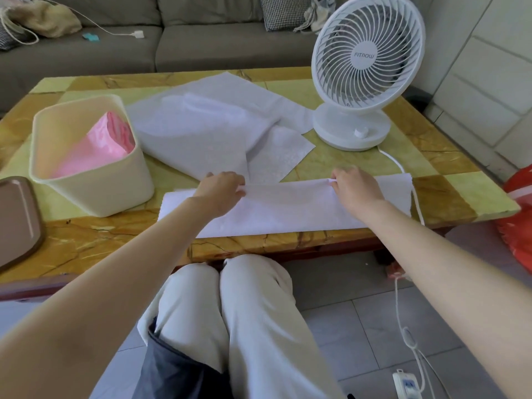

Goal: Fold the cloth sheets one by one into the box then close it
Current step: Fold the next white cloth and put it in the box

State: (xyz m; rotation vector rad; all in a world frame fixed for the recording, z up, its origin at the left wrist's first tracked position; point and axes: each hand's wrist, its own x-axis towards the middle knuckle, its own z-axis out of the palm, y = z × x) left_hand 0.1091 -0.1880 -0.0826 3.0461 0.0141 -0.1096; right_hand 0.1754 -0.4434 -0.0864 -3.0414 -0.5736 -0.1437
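Behind the marble table (449,194) stood a grey sofa (201,44). Along the table's near edge lay our white cloth sheet (282,210), folded into a long strip; our left hand (223,192) and right hand (355,188) each pinched its far edge. Near the left edge stood the open cream box (95,185), a pink cloth (98,148) inside, its brown lid (17,220) at the near left corner. More white sheets (207,125) lay mid-table beside a white fan (365,70).

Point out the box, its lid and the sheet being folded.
box (115,194): head view, front wall.
lid (17,220): head view, brown top face.
sheet being folded (288,211): head view, middle of the strip.
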